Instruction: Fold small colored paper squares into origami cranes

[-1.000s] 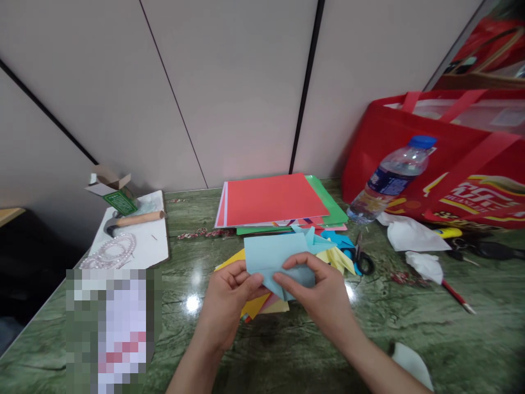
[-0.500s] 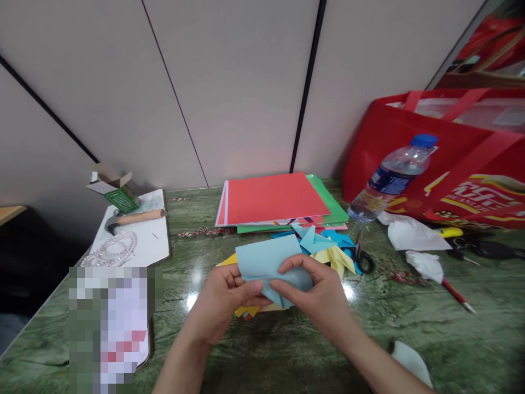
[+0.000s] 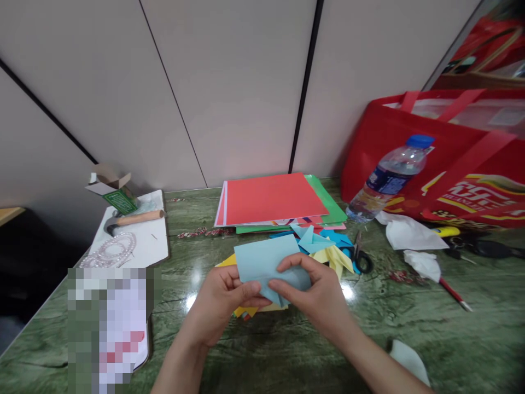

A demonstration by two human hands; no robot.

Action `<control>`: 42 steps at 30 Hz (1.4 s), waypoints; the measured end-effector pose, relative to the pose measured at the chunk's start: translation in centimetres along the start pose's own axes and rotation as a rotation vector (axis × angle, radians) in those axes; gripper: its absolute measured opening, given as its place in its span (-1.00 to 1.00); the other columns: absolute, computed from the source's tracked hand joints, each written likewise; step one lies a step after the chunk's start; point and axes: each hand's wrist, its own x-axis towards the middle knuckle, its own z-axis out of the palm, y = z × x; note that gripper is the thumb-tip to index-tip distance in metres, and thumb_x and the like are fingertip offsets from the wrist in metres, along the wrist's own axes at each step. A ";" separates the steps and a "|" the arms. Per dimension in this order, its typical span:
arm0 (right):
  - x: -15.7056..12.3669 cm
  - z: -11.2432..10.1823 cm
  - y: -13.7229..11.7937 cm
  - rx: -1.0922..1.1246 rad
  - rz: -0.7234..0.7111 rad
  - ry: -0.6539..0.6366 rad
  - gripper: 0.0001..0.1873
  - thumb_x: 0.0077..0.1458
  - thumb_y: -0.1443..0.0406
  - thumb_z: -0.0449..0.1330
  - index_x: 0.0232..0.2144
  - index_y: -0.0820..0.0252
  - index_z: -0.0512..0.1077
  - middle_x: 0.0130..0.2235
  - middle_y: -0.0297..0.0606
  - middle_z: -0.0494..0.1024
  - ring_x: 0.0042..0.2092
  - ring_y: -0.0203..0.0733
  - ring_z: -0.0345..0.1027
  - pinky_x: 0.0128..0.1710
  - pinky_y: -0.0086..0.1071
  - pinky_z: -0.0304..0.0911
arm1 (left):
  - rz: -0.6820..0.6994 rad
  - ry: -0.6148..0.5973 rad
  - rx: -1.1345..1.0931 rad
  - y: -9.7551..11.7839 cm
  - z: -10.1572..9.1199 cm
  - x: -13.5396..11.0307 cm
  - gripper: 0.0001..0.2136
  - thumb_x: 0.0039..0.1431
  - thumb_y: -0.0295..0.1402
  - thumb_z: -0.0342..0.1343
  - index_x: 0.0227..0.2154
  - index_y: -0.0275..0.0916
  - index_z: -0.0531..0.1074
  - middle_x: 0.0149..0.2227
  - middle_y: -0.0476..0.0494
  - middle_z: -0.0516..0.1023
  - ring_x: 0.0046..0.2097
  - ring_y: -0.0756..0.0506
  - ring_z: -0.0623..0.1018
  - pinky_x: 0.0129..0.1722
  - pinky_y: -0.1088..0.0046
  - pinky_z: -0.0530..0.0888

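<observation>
A light blue sheet of paper [image 3: 262,257], folded along its lower part, is held up between both hands. My left hand [image 3: 227,298] pinches its lower left edge, thumb in front and fingers behind. My right hand [image 3: 314,287] grips the lower right side with thumb and curled index finger. Yellow folded paper [image 3: 245,312] shows partly beneath the hands. Just behind lie a light blue folded paper piece [image 3: 314,239], a pale yellow one [image 3: 334,257] and black-handled scissors [image 3: 361,260].
A stack of coloured paper [image 3: 274,200] lies at the back. On the right are a leaning plastic bottle [image 3: 388,178], a red bag [image 3: 459,158], crumpled tissue [image 3: 424,265] and a red pencil [image 3: 455,293]. To the left are a hammer [image 3: 137,218], bead strings [image 3: 112,251] and a small green box [image 3: 118,200].
The view has shifted very slightly. Both hands keep their hold on the light blue paper, with almost no visible movement.
</observation>
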 end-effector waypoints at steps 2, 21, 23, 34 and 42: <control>0.0 0.0 -0.1 0.002 0.007 0.001 -0.84 -0.21 0.29 0.30 -0.53 0.15 0.37 -0.50 -0.42 0.43 -0.47 -0.28 0.25 -0.49 -0.48 0.13 | 0.005 0.002 0.007 0.0 0.1 0.0 -0.84 -0.12 -0.37 0.27 -0.46 -0.35 0.52 -0.47 -0.15 0.62 -0.44 -0.06 0.58 -0.29 0.37 0.51; 0.4 -0.1 0.3 -0.031 -0.008 -0.118 -0.85 -0.20 0.26 0.28 -0.50 0.16 0.40 -0.49 -0.39 0.46 -0.44 -0.25 0.27 -0.50 -0.47 0.15 | -0.084 0.005 0.134 0.1 -0.7 -0.4 -0.79 -0.15 -0.36 0.29 -0.41 -0.36 0.53 -0.43 -0.19 0.62 -0.41 -0.09 0.58 -0.36 0.42 0.51; 0.4 -0.1 0.3 -0.029 -0.015 -0.106 -0.85 -0.19 0.26 0.28 -0.50 0.16 0.40 -0.48 -0.39 0.47 -0.43 -0.25 0.29 -0.48 -0.46 0.17 | -0.086 0.010 0.138 0.0 -0.7 -0.3 -0.78 -0.15 -0.34 0.29 -0.42 -0.37 0.54 -0.43 -0.21 0.62 -0.40 -0.11 0.58 -0.35 0.40 0.52; 0.6 0.5 1.5 0.127 -0.111 0.114 -0.42 -0.24 0.21 0.34 -0.13 0.10 0.26 -0.08 -0.15 0.36 -0.08 -0.04 0.28 -0.16 -0.21 0.28 | 0.013 0.179 0.110 0.0 0.1 0.2 -0.82 -0.14 -0.36 0.28 -0.43 -0.36 0.54 -0.43 -0.18 0.63 -0.39 -0.15 0.60 -0.28 0.30 0.52; -0.1 1.4 1.1 0.205 0.026 0.078 0.03 -0.26 0.29 0.34 0.19 0.06 -0.13 0.09 -0.02 0.18 -0.03 0.03 0.30 -0.14 -0.16 0.36 | 0.135 0.279 0.172 -0.4 1.6 0.3 -0.86 -0.11 -0.37 0.25 -0.64 -0.33 0.52 -0.60 -0.08 0.59 -0.54 -0.06 0.53 -0.53 0.51 0.44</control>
